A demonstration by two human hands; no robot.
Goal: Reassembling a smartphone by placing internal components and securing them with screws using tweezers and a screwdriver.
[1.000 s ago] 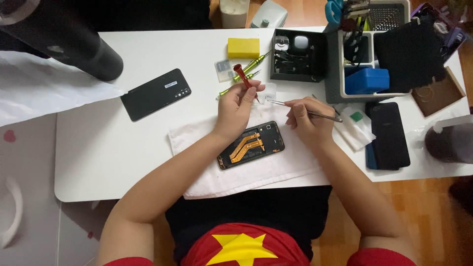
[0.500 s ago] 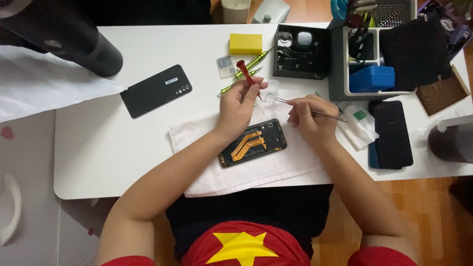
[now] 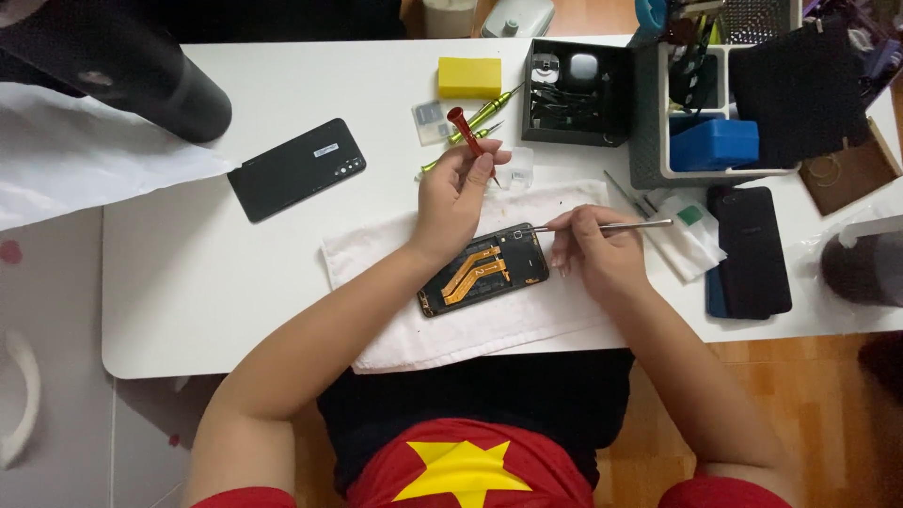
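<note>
Left hand point(image 3: 458, 193) pinching red-handled screwdriver point(image 3: 467, 133), lifted higher than before; right hand point(image 3: 591, 246) pinching metal tweezers point(image 3: 602, 226), tip now at opened black phone point(image 3: 484, 269).

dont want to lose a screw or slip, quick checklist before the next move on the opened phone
1. Opened phone resting flat on the white cloth: ok.
2. Right hand gripping the metal tweezers, tips at the phone's upper edge: ok.
3. Left hand holding the red screwdriver up off the phone: ok.
4. Tweezer tips actually on a part: cannot tell, too small.
5. Removed back cover lying apart from the cloth: ok.
6. Loose screws accounted for: cannot tell.
</note>
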